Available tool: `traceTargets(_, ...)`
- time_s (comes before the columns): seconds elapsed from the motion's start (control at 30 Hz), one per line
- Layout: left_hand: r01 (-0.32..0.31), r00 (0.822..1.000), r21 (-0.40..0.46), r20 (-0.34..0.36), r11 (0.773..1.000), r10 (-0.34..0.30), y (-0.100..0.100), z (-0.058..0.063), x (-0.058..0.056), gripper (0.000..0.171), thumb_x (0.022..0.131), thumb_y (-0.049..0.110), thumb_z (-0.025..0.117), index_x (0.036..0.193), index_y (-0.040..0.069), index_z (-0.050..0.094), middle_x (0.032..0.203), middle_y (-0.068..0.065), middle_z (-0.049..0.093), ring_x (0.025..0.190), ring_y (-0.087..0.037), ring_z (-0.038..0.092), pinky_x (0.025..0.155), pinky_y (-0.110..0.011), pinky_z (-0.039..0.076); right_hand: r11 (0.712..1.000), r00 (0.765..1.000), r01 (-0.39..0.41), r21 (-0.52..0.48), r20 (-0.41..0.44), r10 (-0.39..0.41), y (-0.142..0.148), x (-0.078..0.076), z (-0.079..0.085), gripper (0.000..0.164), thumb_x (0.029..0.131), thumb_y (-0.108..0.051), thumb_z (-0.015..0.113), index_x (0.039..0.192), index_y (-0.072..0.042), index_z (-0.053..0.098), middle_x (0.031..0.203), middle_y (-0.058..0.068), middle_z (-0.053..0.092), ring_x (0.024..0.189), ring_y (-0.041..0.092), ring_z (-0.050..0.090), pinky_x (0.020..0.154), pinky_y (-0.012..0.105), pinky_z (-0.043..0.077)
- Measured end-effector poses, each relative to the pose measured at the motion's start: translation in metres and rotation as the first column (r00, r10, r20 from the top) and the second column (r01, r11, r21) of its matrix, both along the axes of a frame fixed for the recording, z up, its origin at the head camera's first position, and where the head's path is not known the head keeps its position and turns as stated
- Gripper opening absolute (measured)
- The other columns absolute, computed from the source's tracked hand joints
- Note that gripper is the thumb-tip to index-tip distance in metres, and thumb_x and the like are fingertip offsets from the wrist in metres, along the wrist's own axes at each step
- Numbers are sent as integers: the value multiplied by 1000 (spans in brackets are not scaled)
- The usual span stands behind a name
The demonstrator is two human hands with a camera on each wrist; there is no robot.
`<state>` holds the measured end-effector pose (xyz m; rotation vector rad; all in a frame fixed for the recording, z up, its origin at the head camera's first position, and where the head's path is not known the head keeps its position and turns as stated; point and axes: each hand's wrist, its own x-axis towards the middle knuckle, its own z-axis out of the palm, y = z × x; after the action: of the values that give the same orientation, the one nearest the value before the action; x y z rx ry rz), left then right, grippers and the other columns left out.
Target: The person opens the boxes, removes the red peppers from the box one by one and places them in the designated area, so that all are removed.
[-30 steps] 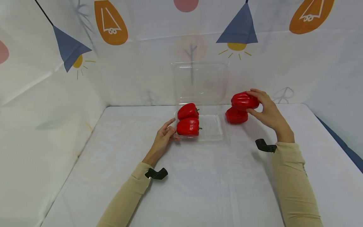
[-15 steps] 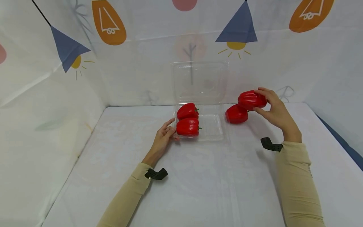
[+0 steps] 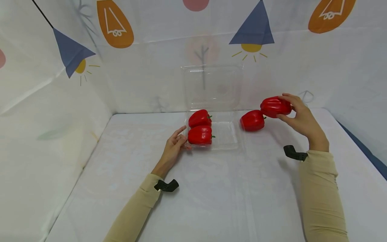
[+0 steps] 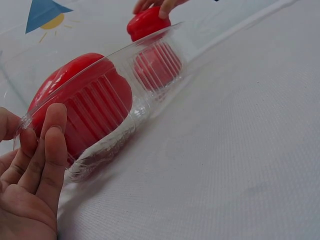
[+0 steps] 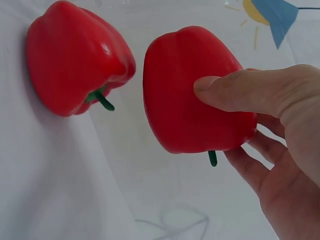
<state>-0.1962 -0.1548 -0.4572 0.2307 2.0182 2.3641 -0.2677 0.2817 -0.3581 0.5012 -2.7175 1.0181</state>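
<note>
My right hand (image 3: 299,117) holds a red bell pepper (image 3: 275,107) between thumb and fingers, above the table at the right; its green stem (image 5: 213,158) shows in the right wrist view. Just left of it, another red bell pepper (image 3: 252,120) lies on the table. A clear plastic clamshell box (image 3: 226,136) stands with its lid (image 3: 213,88) raised. Two red bell peppers, a rear one (image 3: 199,118) and a front one (image 3: 200,135), lie side by side in its left half. My left hand (image 3: 171,148) pinches the box's rim at the front left corner.
A white cloth covers the table (image 3: 211,195). Behind it hangs a white curtain (image 3: 151,74) printed with lamps and orange shapes. Each wrist carries a black camera mount, the left mount (image 3: 167,185) and the right mount (image 3: 295,153).
My right hand has moved to the right with its bell pepper, away from the one on the table, which now shows more fully. My left hand and the box have stayed put.
</note>
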Motion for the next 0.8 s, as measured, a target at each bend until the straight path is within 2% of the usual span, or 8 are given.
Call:
traceTargets(0.37, -7, 1000, 1, 22, 1000, 7, 1, 1, -1, 45, 98, 9, 48, 142, 14, 41, 76, 1, 55, 67, -11, 67, 75, -23, 57, 999, 991, 49, 18, 121, -51, 21, 4, -1, 72, 90, -15, 63, 150, -20, 24, 156, 14, 20, 135, 44, 25, 102, 65, 31)
traceTargets(0.8, -2, 1000, 7, 22, 1000, 2, 0, 0, -1, 44, 98, 10, 47, 142, 13, 40, 75, 1, 55, 66, -10, 66, 75, -22, 56, 998, 982, 65, 20, 176, -67, 37, 2, -10, 75, 89, -14, 63, 151, -19, 20, 154, 19, 19, 133, 47, 24, 102, 67, 30)
